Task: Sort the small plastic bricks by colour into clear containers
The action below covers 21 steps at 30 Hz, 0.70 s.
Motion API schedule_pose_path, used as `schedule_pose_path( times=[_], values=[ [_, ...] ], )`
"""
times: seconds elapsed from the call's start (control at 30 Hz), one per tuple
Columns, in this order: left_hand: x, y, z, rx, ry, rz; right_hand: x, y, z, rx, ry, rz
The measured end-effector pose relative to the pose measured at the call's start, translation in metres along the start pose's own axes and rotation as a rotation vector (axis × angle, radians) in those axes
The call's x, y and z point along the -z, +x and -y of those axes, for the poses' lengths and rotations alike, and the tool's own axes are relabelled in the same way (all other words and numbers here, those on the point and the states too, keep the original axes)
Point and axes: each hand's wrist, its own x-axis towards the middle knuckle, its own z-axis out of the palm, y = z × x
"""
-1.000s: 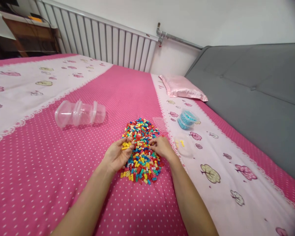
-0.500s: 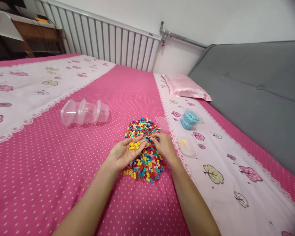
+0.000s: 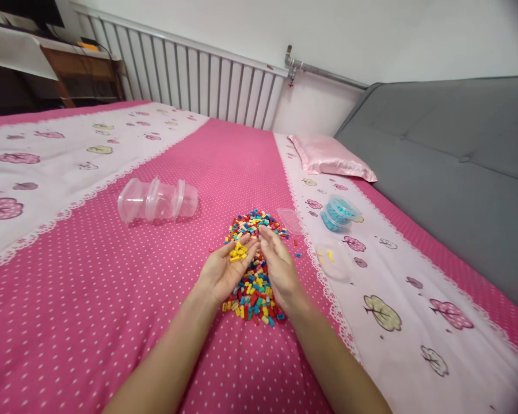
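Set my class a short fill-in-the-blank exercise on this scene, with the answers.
The small pieces in the left hand are ____.
The dotted cloth under the pile is ____.
The clear containers lying end to end are on the pile's ____ side.
The tub nearest the pillow holds ____ pieces.

Missing words: yellow; pink; left; blue.

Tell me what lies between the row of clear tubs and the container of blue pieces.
In the head view, the far end of the multicoloured brick pile and, nearer the blue container, a flat clear lid, all on the bedspread.
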Motion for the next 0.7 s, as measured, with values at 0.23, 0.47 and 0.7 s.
schedule_pose_path(
  times=[0.23, 0.47, 0.7],
  values=[
    [-0.008, -0.014, 0.034, -0.54, 0.265, -0.059, -0.027, -0.019, 0.003, -0.304, 0.611, 0.039],
    [-0.002, -0.019, 0.042, -0.774, 0.562, 0.049, -0.031, -0.025, 0.002, -0.466, 0.706, 0.014],
    [-0.01, -0.023, 0.033, -1.211, 0.74, 0.181, -0.022, -0.017, 0.021, -0.75, 0.912, -0.013]
  ],
)
